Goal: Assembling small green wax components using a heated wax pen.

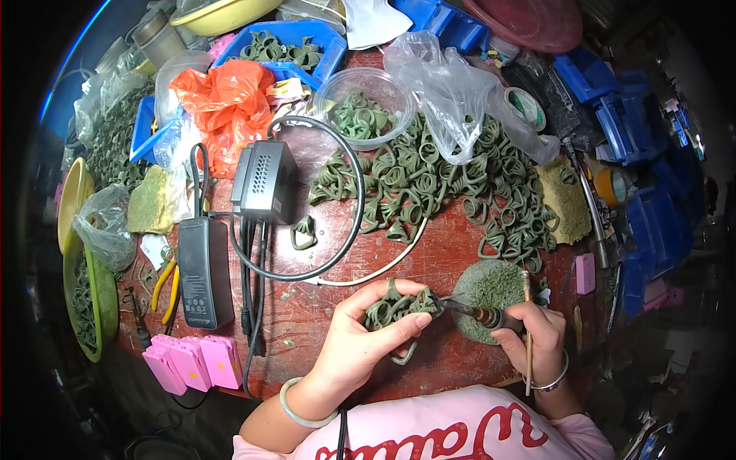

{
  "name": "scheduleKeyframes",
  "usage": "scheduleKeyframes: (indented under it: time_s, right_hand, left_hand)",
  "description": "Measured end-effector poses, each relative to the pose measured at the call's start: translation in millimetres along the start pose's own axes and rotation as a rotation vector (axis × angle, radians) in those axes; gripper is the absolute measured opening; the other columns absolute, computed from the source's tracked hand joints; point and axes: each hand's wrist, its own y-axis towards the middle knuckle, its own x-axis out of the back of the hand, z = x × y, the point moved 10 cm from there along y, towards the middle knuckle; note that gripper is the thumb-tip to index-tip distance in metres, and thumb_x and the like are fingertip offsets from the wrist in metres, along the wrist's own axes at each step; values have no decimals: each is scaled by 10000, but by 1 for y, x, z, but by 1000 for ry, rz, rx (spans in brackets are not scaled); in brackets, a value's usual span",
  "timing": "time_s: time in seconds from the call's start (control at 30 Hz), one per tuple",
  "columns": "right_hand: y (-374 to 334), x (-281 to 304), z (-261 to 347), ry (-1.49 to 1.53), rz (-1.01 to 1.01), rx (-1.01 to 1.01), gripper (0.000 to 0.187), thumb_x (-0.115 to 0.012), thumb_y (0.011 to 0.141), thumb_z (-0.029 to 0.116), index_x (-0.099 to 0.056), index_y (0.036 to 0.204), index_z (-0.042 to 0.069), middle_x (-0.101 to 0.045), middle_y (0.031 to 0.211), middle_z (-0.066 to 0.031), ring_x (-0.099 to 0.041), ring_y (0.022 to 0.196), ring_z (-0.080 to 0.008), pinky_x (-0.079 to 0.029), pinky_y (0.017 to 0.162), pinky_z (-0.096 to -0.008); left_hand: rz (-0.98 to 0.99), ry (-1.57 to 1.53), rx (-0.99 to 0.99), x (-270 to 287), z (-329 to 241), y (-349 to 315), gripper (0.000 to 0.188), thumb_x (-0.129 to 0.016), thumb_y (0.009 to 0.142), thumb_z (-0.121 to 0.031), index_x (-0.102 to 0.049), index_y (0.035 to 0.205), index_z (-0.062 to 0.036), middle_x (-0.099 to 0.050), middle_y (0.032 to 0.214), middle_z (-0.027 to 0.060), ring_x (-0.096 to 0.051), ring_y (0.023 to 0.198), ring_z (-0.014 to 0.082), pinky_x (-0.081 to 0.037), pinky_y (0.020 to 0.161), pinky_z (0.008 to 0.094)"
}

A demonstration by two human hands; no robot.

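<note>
"Toward six o'clock, what does the left hand (366, 336) have?"

"Its thumb and fingers close around a cluster of green pieces (395, 308), one loop hanging below. Whether the pieces are joined cannot be told."

"And the right hand (543, 337)?"

"At four o'clock, it is curled around a pen-like tool (491, 317), with a thin wooden stick (528, 326) held alongside. The tool's narrow tip points toward ten o'clock and sits at the cluster's edge; contact is too small to confirm. A round green pad (491, 280) lies just beyond."

"How far along does the work look?"

"Midway on this cluster, by judgement, since both hands are engaged with it. A large heap (414, 172) spreads from twelve to three o'clock, and one lone piece (305, 225) lies toward nine."

"What about containers?"

"Similar pieces fill part of the clear tub (337, 81) at twelve and the blue tray (331, 47) at eleven. Which are finished and which are left, nothing shows."
</note>
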Motion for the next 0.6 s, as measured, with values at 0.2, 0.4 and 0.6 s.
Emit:
scheduleKeyframes:
  time_s: [0.2,0.4,0.6]
  right_hand:
    - [-1,-1,-2,8,4,-16,298,-794,763,222,-576,789,21,-582,612,-84,-604,523,-260,-461,493,-325]
    - [0,0,0,-9,8,-10,304,-792,768,237,-577,792,23,-587,611,-90,-615,531,-267,-467,496,-332]
    - [0,-1,-1,-13,9,-8,310,-791,770,245,-576,796,23,-588,610,-92,-617,532,-269,-470,497,-333]
  left_hand:
    - [-2,3,-7,0,0,0,343,-713,812,25,-611,1134,-32,-667,919,41,-630,754,98,-503,654,215]
    - [0,0,-8,0,-1,0,342,-713,812,28,-611,1133,-29,-667,920,42,-629,755,98,-505,659,217]
    - [-5,1,-1,1,0,0,344,-716,811,21,-610,1134,-30,-668,914,39,-629,754,97,-502,652,213]
